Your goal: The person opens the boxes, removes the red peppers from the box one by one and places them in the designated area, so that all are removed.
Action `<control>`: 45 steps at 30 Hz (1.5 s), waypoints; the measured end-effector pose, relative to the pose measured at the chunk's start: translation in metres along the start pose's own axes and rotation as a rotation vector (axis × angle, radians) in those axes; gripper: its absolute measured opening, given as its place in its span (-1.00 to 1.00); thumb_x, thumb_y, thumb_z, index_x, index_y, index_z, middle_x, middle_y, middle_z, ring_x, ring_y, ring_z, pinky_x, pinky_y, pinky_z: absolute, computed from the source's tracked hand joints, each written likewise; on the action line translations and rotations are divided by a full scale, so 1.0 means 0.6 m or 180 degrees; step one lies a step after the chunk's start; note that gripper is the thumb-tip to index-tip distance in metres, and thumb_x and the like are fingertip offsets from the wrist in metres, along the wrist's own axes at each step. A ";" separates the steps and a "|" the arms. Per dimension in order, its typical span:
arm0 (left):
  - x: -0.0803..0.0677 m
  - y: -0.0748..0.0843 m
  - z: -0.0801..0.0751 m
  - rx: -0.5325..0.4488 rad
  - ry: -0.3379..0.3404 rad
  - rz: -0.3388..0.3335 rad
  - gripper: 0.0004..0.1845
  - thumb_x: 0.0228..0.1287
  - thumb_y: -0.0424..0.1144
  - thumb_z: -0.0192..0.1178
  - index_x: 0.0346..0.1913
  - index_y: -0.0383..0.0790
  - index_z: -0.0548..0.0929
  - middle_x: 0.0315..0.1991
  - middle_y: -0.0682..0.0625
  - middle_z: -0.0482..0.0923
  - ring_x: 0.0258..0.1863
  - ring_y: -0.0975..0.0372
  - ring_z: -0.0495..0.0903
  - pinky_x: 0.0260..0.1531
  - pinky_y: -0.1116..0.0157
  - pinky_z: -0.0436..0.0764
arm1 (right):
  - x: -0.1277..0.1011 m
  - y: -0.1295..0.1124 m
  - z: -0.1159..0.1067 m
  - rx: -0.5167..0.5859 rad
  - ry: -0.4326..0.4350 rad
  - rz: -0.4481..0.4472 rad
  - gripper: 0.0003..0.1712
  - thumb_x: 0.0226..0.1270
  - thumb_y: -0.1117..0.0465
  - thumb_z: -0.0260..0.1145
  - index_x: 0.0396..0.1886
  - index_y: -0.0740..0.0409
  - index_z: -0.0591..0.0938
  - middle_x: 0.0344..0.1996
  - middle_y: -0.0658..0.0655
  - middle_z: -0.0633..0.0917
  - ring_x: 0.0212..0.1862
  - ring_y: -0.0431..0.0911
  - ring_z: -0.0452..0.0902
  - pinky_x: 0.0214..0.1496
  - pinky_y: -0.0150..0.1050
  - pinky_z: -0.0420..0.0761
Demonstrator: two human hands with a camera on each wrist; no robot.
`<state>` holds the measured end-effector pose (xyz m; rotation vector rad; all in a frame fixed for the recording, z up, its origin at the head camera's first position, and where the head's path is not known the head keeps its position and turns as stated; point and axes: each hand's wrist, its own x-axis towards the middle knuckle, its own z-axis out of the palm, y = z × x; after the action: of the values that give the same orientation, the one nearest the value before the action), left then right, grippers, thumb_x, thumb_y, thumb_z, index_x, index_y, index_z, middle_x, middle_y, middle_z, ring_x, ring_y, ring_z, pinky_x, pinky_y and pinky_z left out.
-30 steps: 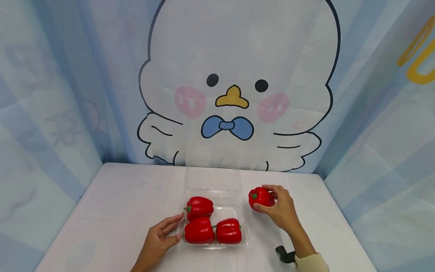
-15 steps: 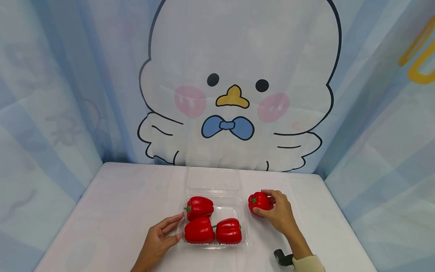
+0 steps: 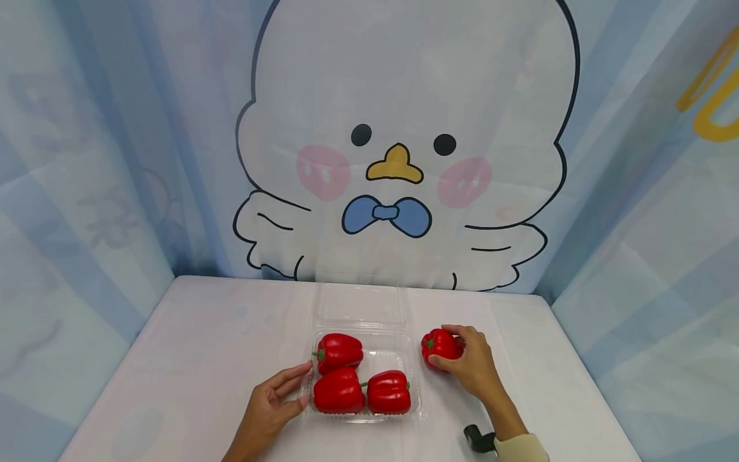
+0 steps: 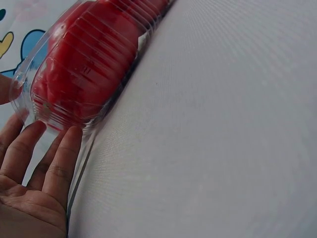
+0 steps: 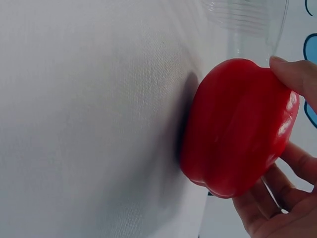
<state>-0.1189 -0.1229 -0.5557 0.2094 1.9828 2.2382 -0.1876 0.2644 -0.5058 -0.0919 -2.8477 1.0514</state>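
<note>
A clear plastic clamshell tray [image 3: 417, 405] sits mid-table with three red bell peppers [image 3: 337, 351] [image 3: 339, 391] [image 3: 389, 393] in it, its lid [image 3: 359, 305] lying open behind. My left hand [image 3: 270, 405] rests against the tray's left side with fingers nearly straight; the left wrist view shows those fingers [image 4: 54, 161] touching the ribbed tray wall [image 4: 106, 106]. Just right of the tray, my right hand [image 3: 469, 362] grips a fourth red pepper [image 3: 439, 344]. In the right wrist view this pepper [image 5: 237, 129] is low against the white tabletop, with the fingers [image 5: 297, 74] curled round it.
The white table [image 3: 202, 346] is enclosed by blue curtain walls and a printed cartoon bird backdrop [image 3: 398, 160]. A black wrist-camera strap [image 3: 478, 440] shows at my right wrist. One tray compartment [image 3: 385, 358], behind the right-hand pepper, holds nothing.
My right hand has lowered the fourth pepper slightly toward the table, keeping its grip. The left hand and the tray have stayed put.
</note>
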 end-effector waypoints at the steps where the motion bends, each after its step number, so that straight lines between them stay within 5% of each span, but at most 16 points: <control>1: 0.000 0.000 0.000 0.0005 0.0008 -0.0004 -0.46 0.30 -0.38 0.30 0.33 -0.31 0.48 0.36 -0.20 0.46 0.26 0.38 0.53 0.08 0.43 0.61 | 0.001 0.000 0.001 -0.0018 0.0000 -0.0018 -0.15 -0.08 0.06 0.66 0.28 0.01 0.54 0.15 0.21 0.55 0.22 0.14 0.39 0.04 0.09 0.71; 35: 0.000 0.002 0.001 0.0035 0.0023 -0.0025 -0.46 0.27 -0.38 0.32 0.32 -0.28 0.49 0.35 -0.17 0.48 0.26 0.39 0.52 0.10 0.45 0.59 | -0.008 -0.031 -0.009 -0.0125 -0.0040 -0.0047 -0.06 -0.06 0.03 0.65 0.38 -0.21 0.46 0.29 0.14 0.49 0.32 0.10 0.33 0.11 0.12 0.67; 45: 0.000 0.002 0.001 0.0034 0.0022 -0.0010 -0.46 0.28 -0.39 0.31 0.32 -0.29 0.49 0.35 -0.20 0.47 0.26 0.40 0.52 0.08 0.44 0.60 | -0.029 -0.059 -0.022 0.0043 0.0062 -0.0274 -0.04 -0.11 -0.02 0.67 0.37 -0.31 0.45 0.28 0.08 0.49 0.31 0.09 0.36 0.11 0.15 0.66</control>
<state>-0.1187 -0.1227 -0.5545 0.1999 1.9976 2.2301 -0.1695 0.2446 -0.4742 0.0212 -2.7992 1.0468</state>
